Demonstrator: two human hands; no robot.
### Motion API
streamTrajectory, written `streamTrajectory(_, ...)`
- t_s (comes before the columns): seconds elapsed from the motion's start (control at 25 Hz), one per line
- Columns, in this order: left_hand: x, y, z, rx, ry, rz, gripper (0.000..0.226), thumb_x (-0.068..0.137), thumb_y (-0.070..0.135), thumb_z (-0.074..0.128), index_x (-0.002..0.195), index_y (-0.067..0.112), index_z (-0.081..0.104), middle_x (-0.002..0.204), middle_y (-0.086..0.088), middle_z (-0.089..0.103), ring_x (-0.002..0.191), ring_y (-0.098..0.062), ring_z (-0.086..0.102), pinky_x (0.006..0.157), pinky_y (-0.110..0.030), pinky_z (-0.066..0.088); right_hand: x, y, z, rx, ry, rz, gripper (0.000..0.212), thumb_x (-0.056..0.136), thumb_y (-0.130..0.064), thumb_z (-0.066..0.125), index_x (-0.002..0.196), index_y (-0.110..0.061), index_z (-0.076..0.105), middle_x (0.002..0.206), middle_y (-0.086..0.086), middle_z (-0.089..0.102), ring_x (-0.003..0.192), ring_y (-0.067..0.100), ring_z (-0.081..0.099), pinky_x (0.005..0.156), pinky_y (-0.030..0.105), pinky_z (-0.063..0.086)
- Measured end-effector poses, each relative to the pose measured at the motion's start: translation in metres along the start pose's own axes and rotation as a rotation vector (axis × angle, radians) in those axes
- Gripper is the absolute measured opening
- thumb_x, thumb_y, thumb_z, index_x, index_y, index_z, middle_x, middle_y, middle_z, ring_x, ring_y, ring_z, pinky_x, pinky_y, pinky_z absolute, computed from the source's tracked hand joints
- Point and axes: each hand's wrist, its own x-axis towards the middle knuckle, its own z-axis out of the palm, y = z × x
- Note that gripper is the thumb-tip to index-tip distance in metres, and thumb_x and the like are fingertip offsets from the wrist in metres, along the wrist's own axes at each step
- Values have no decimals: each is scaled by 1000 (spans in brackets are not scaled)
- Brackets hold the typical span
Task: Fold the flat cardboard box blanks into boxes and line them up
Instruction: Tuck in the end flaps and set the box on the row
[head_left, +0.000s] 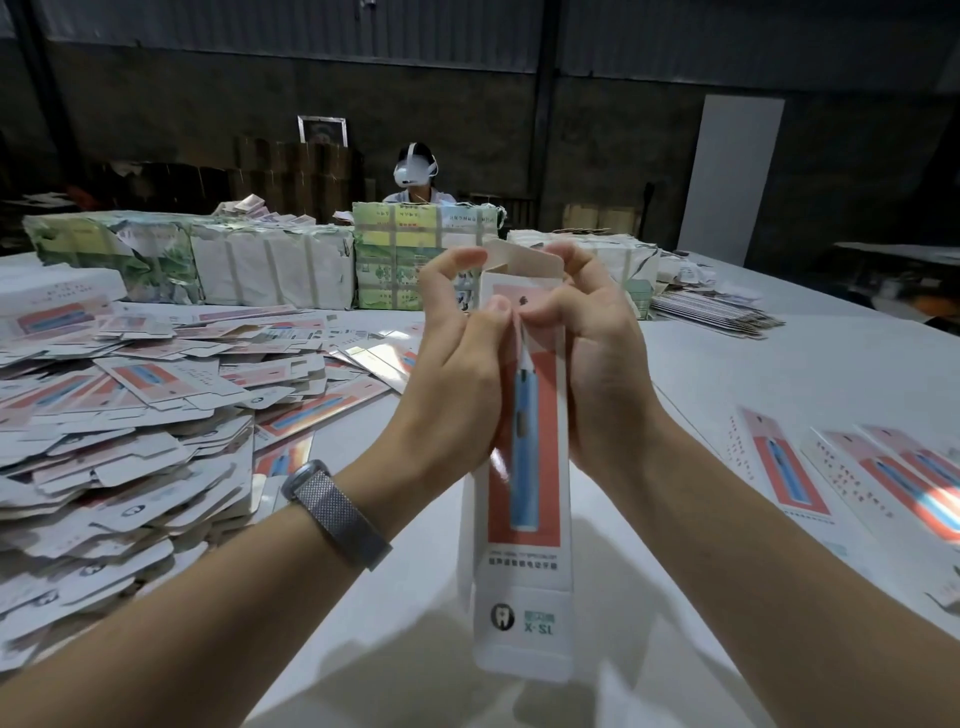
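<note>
Both hands meet at the centre of the frame around a tall, narrow white cardboard box printed with a blue toothbrush on a coral panel; the left hand curls its fingers round the box's left edge, thumb and forefinger pinching near the top; the right hand wraps the right edge, its fingertips bent over the pale top flap; a woven grey metal watch band sits on the left wrist. The box stands upright and is held above the white surface, its lower end towards the bottom centre of the frame.

At the left of the frame a wide, loose heap of flat white and coral box blanks covers the surface; at the right edge several long printed boxes of the same design lie side by side in a row; a smaller fanned stack of flat blanks lies at the upper right. Across the middle distance runs a line of paper-wrapped bundles bound with tape, some green-printed; behind them, at the upper centre, sits a person wearing a white headset; a tall white panel leans against the dark wall at the upper right.
</note>
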Motion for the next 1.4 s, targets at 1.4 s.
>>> streamTrajectory(1.4,5,1,-13,242,-182,147,32,103,21,34,130,36,26,104,-35,51,82,-48,60,70,-56,57,11,-19,-18,-328,-99,104,30,102,-20,45,120,-12,68,106,21,69,112,45,61,106,64,40)
